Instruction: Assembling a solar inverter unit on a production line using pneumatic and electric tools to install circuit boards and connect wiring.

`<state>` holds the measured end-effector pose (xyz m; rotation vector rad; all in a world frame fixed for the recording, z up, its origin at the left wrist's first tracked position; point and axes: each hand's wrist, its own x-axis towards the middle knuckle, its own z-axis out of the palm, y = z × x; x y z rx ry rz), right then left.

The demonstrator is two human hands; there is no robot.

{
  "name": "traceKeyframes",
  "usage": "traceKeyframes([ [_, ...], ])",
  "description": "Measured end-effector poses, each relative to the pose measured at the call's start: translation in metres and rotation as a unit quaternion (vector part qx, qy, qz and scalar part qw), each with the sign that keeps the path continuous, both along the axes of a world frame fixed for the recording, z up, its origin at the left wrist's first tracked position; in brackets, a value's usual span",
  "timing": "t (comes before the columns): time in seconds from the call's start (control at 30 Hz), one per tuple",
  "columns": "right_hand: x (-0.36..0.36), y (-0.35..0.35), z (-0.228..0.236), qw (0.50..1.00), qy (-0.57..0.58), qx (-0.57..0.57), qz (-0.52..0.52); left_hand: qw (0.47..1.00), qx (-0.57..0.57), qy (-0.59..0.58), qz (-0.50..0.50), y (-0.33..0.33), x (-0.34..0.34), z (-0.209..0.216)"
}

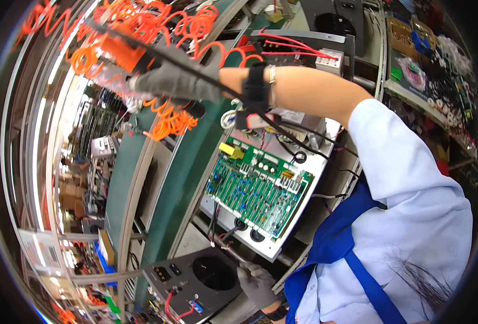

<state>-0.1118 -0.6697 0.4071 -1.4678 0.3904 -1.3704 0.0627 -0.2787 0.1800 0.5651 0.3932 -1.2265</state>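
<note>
Green circuit board (260,189) already lies on a white chassis (266,248), fastening unclear, as the right hand (166,83) wraps an orange tool (118,52); the left hand's (257,284) grip cannot be told.

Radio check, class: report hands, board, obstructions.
Right hand gripping orange tool. Left hand beside grey fan unit. Green circuit board on white panel. Dark cable crosses before right hand.

Right hand's (177,81) glove covers part of the orange tool (121,53); blur there, can't make out the tip. Black cable (198,69) crosses in front of that hand. Left hand (256,283): fingertips too small to tell if they pinch the thin cable (231,250). Coiled hoses (142,21) and far fan box (333,24) cut off by top edge. Shelf parts (448,94) too small to identify.
</note>
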Motion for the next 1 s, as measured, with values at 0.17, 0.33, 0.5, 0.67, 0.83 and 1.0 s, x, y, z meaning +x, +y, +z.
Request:
traceKeyframes([
  [0.17,0.014,-0.018,-0.008,0.997,-0.041,-0.051,0.032,0.999,0.045,0.002,0.028,0.015,-0.004,-0.017],
  [0.33,0.018,-0.027,-0.014,0.999,-0.011,-0.035,0.036,0.999,0.027,0.020,0.032,0.012,-0.006,-0.026],
  [0.5,0.017,-0.023,-0.014,0.997,-0.037,-0.052,0.050,0.999,0.035,0.020,0.012,0.006,-0.003,-0.027],
  [0.67,0.025,-0.028,-0.013,0.999,0.003,-0.010,0.031,0.999,0.050,-0.005,0.012,0.006,-0.004,-0.026],
  [0.83,0.044,-0.040,-0.013,0.995,0.030,0.005,0.096,0.994,0.085,-0.065,0.011,0.001,-0.010,-0.025],
  [1.0,0.062,-0.047,-0.010,0.993,0.050,0.011,0.105,0.993,0.105,-0.053,0.031,0.000,-0.013,-0.023],
])
